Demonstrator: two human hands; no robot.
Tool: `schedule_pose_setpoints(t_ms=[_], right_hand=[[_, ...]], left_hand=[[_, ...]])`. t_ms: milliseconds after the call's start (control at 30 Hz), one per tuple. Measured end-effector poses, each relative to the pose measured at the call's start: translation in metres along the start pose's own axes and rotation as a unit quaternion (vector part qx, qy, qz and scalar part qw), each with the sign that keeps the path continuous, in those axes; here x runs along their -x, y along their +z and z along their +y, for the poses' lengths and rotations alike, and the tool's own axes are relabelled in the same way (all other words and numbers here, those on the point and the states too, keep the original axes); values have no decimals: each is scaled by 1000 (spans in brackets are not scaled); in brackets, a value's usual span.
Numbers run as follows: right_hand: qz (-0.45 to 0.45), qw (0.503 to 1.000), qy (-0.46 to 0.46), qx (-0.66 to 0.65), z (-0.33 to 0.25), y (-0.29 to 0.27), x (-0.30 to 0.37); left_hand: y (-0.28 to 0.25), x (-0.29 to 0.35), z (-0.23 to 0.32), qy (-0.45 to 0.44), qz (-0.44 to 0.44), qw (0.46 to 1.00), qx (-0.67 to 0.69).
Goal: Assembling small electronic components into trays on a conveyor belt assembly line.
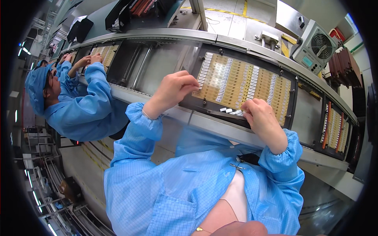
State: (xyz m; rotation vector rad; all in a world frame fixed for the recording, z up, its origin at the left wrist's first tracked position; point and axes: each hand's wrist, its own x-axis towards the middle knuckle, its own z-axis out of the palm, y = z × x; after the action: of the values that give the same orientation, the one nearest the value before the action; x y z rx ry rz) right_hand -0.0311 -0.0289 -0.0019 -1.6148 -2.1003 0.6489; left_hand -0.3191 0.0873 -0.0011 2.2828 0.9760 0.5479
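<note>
A conveyor [153, 36] carries a black tray [196, 104] holding a gold board [236, 80]. The left hand [176, 91], fingers curled, is at the board's left edge; the right hand [260, 116], fingertips bunched, is by white pieces [236, 112]. I cannot tell what either pinches.

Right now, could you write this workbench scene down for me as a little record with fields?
Left hand: fingers bent, at the left edge of the gold panel; whether it holds anything is unclear
Right hand: fingertips beside loose white pieces
Gold panel: rows of small pale parts, set in a black frame
Beyond, right: grey fan unit with round grille
At left: co-worker in blue, by another gold-coloured panel
</note>
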Motion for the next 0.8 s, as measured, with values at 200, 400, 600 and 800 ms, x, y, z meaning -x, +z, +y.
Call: schedule_pose_setpoints(t_ms=[200,400,600,800], right_hand=[[28,999,14,38,-8,6,2],[104,994,16,24,-8,-2,3],[142,989,29,-32,-2,-5,8],[154,988,-6,-17,5,-5,9]], left_hand=[[-1,4,4,3,47,999,-1],[10,2,-1,133,74,981,-119],[12,-1,-1,168,81,963,-194],[17,1,-5,176,83,963,-188]])
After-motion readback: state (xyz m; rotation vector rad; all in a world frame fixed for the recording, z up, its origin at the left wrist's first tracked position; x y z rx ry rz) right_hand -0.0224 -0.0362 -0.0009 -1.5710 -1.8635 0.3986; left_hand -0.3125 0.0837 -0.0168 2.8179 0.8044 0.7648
